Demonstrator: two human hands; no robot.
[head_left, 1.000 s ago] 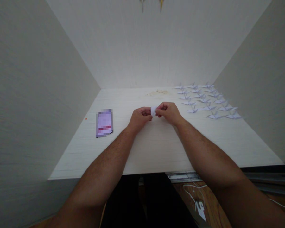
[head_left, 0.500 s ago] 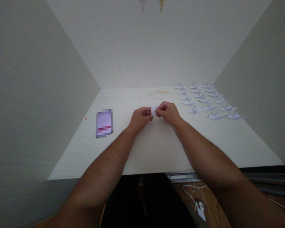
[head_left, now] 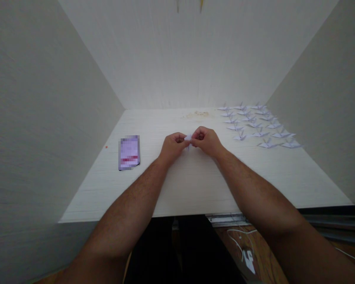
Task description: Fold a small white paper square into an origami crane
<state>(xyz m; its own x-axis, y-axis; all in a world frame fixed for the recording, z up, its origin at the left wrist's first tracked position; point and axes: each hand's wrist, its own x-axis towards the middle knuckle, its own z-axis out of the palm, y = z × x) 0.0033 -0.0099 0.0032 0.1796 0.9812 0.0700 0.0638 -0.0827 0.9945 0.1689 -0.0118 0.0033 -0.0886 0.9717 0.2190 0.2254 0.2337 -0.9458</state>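
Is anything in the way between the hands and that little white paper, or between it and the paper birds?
Nothing visible blocks the hands: the left hand and right hand both already pinch the folded white paper. Toward the origami cranes, only the right hand itself visibly stands between.

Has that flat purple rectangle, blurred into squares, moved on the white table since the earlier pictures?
No. The flat purple rectangle keeps the same gap from the small orange-red dot on the white tabletop; only the whole view shifted slightly.
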